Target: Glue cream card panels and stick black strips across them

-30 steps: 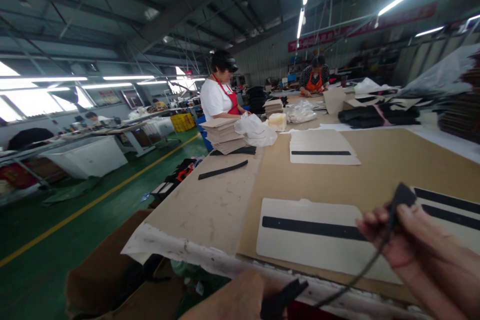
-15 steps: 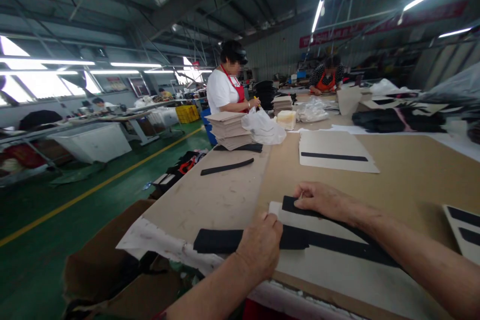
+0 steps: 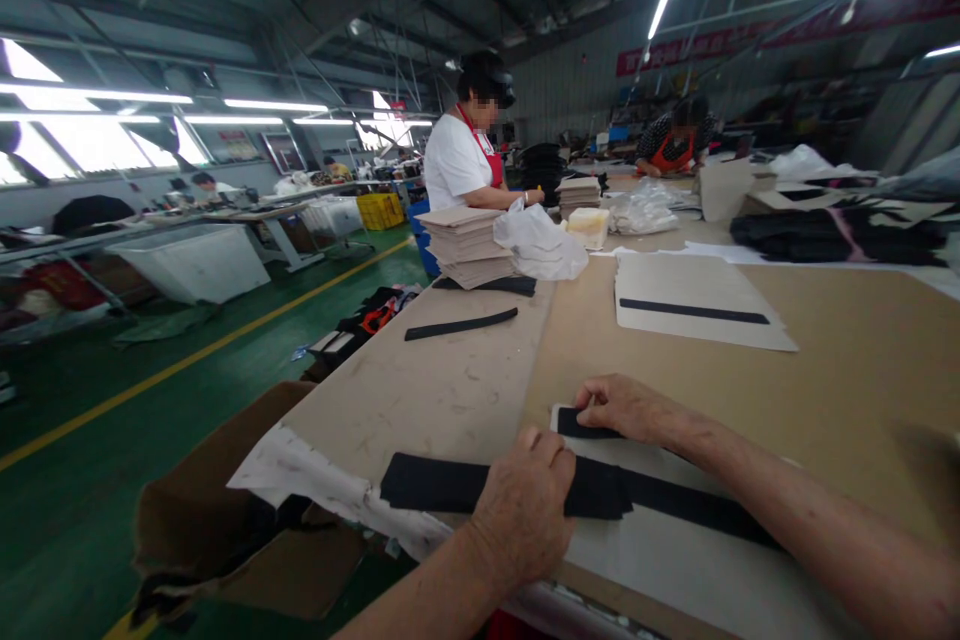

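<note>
My left hand (image 3: 525, 495) is closed around a small stack of black fabric strips (image 3: 435, 485) at the table's near edge. Beneath both hands lies a pale board (image 3: 637, 560), partly hidden by my arms. A black strip (image 3: 701, 505) runs lengthwise across this board and passes under the stack. Near the board's far left corner, my right hand (image 3: 619, 408) has thumb and fingers together on the end of another black strip (image 3: 571, 424). My right forearm hides most of that strip.
Farther back lies another pale board (image 3: 697, 280) with one black strip. A loose strip (image 3: 461, 324), a stack of cardboard pieces (image 3: 469, 245) and a plastic bag (image 3: 540, 240) are on the left. Two co-workers stand beyond. An open carton (image 3: 217, 490) sits below the left edge.
My right hand has brought the strip's end down onto the board's far left corner; before, it was raised and curved. My left hand still grips the stack. The view has turned slightly left.
</note>
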A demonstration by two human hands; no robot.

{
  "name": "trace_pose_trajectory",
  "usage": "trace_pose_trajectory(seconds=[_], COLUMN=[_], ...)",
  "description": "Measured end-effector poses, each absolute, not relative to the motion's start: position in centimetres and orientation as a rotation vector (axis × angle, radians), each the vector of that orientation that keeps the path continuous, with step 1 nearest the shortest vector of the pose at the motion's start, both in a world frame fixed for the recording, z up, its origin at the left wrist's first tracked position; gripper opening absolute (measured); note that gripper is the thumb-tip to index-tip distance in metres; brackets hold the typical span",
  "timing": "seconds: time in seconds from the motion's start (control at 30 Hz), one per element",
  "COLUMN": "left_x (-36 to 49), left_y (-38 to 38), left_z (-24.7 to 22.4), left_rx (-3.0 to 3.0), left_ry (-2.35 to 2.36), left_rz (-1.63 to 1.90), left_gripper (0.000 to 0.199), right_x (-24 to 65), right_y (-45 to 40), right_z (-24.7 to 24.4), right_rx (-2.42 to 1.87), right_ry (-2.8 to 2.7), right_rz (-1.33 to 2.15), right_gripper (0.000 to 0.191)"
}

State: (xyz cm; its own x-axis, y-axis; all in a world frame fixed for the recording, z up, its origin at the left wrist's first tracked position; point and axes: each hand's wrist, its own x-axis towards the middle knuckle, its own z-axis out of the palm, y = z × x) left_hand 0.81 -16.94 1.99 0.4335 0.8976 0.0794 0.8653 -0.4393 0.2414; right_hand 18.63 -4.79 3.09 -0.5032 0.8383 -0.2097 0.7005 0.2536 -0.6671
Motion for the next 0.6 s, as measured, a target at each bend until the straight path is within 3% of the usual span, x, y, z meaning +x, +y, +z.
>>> trace_pose_trajectory(seconds=[0.6], left_x=[0.76], left_y=[-16.93], left_z=[2.13], left_rx=[2.515], left_ry=[1.565], left_rz=[0.293], left_gripper=[0.037], right_x=[17.65], right_y=[-4.9], right_z=[3.51], right_rx=[-1.474], right_ry=[-2.43], right_rz=[0.888], right_gripper=[0.014])
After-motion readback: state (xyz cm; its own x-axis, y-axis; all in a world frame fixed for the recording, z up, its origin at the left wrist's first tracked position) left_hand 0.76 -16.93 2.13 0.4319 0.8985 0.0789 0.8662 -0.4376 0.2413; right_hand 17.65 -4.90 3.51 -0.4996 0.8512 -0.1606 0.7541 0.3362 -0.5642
